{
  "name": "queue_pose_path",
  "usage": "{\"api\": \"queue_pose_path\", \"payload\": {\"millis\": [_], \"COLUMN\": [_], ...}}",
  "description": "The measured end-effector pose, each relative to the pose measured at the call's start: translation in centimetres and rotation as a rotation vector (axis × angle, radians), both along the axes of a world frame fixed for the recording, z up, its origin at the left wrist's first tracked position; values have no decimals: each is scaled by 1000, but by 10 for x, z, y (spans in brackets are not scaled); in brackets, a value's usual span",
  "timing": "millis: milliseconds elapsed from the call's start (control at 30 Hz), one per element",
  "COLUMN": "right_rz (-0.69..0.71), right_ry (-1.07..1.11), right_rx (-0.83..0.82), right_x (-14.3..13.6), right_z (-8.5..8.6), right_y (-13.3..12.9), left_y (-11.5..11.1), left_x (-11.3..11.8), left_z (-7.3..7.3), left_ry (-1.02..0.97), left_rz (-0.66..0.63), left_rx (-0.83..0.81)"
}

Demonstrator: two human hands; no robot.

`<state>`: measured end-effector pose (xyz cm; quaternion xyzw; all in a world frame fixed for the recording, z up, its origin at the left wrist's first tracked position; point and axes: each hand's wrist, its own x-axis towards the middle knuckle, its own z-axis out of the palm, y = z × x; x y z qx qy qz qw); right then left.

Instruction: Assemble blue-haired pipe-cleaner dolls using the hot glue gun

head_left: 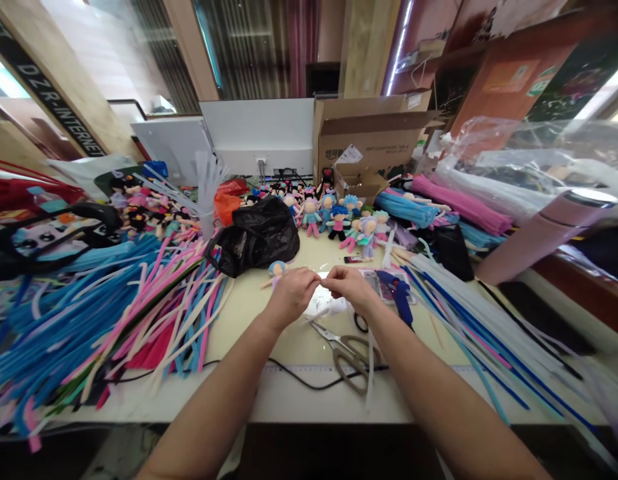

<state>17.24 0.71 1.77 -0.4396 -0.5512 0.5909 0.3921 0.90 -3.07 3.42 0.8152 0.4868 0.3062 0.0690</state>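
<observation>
My left hand [295,291] and my right hand [349,287] meet fingertip to fingertip above the middle of the table. Both are closed in a pinch, and whatever lies between the fingers is too small to make out. Just left of my left hand, a small doll with blue hair [277,269] lies on the table, partly covered by that hand. Beneath the hands is a shiny white sheet [329,305]. Scissors with beige handles [351,360] lie open below them. A blue glue gun [399,293] rests to the right of my right hand.
Pipe cleaners [79,307] cover the left side, with white and blue ones [479,327] at the right. Behind are a black plastic bag [261,237], several small dolls [339,220] and a cardboard box [369,140]. A pink flask [543,233] leans at the right. A black cable [309,385] crosses the front.
</observation>
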Motion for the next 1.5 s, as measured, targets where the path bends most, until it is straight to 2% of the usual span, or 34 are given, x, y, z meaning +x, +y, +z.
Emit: {"api": "queue_pose_path", "payload": {"millis": [167, 333, 433, 500, 600, 667, 800, 933, 1067, 1300, 1500], "right_rz": [11, 17, 8, -10, -23, -9, 3, 0, 5, 64, 81], "right_ry": [59, 51, -53, -160, -313, -340, -244, -145, -172, -129, -21], "right_rx": [-39, -48, 28, 144, 345, 390, 317, 185, 152, 28, -76], "right_x": [1, 3, 6, 7, 8, 8, 7, 11, 18, 29, 25], "right_z": [-2, -12, -22, -28, -32, -32, -24, -15, -9, -17, -18], "right_y": [-1, 6, 9, 9, 6, 3, -2, -3, -1, 2, -1], "left_y": [4, 11, 13, 14, 14, 14, 13, 9, 3, -2, -4], "left_x": [4, 4, 3, 2, 0, -2, 0, 9, 22, 28, 30], "left_z": [3, -11, -21, -25, -27, -26, -26, -31, -33, -35, -35], "left_ry": [53, -162, -251, -260, -293, -348, -478, -708, -882, -866, -703], "left_rz": [-3, 9, -9, 3, 4, 5, 34, 56, 84, 51, 57], "left_rx": [15, -97, -220, -280, -372, -442, -479, -565, -615, -504, -287]}}
